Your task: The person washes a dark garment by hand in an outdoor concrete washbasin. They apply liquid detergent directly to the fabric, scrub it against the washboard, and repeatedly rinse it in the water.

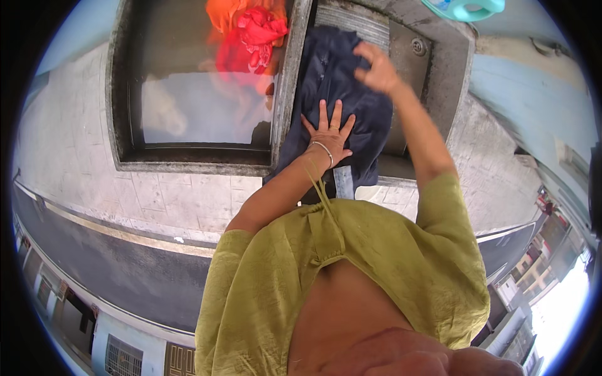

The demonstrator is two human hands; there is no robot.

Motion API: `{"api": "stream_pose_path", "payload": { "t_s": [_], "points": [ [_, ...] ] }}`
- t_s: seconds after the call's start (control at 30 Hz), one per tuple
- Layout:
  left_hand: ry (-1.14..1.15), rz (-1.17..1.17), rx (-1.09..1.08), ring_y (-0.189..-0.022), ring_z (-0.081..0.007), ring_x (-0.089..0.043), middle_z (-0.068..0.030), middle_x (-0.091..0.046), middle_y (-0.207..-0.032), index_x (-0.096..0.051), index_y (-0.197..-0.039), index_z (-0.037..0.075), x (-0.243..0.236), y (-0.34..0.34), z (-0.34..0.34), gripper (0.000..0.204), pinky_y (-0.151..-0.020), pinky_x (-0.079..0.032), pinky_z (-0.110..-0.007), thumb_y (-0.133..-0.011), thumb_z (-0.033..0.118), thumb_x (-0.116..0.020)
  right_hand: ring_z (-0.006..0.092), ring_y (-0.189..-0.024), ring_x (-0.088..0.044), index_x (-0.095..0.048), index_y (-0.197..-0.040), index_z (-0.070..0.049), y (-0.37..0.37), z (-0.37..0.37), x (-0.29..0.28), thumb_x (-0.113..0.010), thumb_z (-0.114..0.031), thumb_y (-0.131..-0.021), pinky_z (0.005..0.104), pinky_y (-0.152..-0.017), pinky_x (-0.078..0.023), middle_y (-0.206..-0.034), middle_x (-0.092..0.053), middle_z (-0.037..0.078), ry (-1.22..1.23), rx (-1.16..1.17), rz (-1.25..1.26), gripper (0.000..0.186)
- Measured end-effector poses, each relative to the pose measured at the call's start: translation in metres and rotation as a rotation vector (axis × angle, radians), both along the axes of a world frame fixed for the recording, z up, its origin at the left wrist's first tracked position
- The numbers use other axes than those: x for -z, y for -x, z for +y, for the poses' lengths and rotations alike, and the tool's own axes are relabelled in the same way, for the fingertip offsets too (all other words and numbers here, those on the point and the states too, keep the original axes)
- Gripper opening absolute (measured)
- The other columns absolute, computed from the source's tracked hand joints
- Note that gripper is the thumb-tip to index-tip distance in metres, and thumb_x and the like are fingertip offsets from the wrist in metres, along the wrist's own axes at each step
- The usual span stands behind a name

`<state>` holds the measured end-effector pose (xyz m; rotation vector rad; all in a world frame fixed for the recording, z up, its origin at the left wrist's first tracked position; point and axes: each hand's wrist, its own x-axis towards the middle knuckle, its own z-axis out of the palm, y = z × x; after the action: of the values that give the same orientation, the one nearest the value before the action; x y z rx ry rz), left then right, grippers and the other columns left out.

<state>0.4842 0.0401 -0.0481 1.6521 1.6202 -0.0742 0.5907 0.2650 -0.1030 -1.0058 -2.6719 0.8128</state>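
Head view: the left hand (328,133) lies flat on the dark navy garment (332,94), fingers spread wide, palm pressing down, gripping nothing. The right hand (376,67) sits higher on the same cloth, fingers curled and bunching a fold. The garment drapes over the ribbed concrete washboard (357,22), just beside the water basin (188,94) where red and orange clothes (251,31) soak.
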Motion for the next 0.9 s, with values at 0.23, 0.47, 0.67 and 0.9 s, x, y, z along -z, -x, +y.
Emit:
{"api": "stream_pose_path", "payload": {
  "t_s": [0.23, 0.47, 0.67, 0.9],
  "points": [
    [0.148, -0.008, 0.023, -0.139, -0.0467, 0.012, -0.016, 0.003, -0.156, -0.02, -0.149, 0.025, -0.005, 0.001, 0.006, 0.082, -0.091, -0.004, -0.083, -0.082, 0.048, -0.063, 0.0289, -0.102, -0.054, -0.056, -0.068, -0.012, 0.021, -0.108, -0.008, -0.077, -0.034, -0.059, 0.0466, -0.082, -0.038, -0.103, -0.061, 0.003, -0.269, 0.175, 0.127, 0.033],
    [0.036, -0.002, 0.011, -0.14, -0.0457, 0.011, -0.0151, 0.009, -0.156, -0.019, -0.149, 0.026, 0.0, 0.0, 0.002, 0.084, -0.091, -0.006, -0.083, -0.082, 0.047, -0.064, 0.0298, -0.103, -0.055, -0.069, -0.081, -0.013, 0.05, -0.011, 0.014, -0.063, -0.041, -0.073, 0.0557, -0.084, -0.04, -0.105, -0.064, 0.005, -0.353, 0.425, -0.02, 0.03],
    [0.261, 0.055, 0.09, -0.139, -0.0483, 0.01, -0.018, -0.003, -0.155, -0.022, -0.148, 0.027, 0.014, -0.009, 0.005, 0.083, -0.089, -0.004, -0.084, -0.08, 0.055, -0.061, 0.0254, -0.099, -0.052, -0.06, -0.069, -0.012, -0.008, -0.12, -0.012, -0.069, -0.034, -0.062, 0.0475, -0.081, -0.036, -0.093, -0.057, 0.003, -0.266, 0.057, 0.154, 0.025],
    [0.009, -0.062, 0.023, -0.139, -0.0477, 0.014, -0.0182, 0.011, -0.155, -0.023, -0.148, 0.024, -0.006, 0.006, -0.001, 0.085, -0.093, -0.005, -0.082, -0.079, 0.043, -0.068, 0.0327, -0.108, -0.059, -0.067, -0.11, -0.012, 0.057, 0.068, 0.02, -0.054, -0.048, -0.079, 0.0532, -0.091, -0.042, -0.116, -0.063, 0.013, -0.044, 0.554, -0.363, 0.049]
  ]
}}
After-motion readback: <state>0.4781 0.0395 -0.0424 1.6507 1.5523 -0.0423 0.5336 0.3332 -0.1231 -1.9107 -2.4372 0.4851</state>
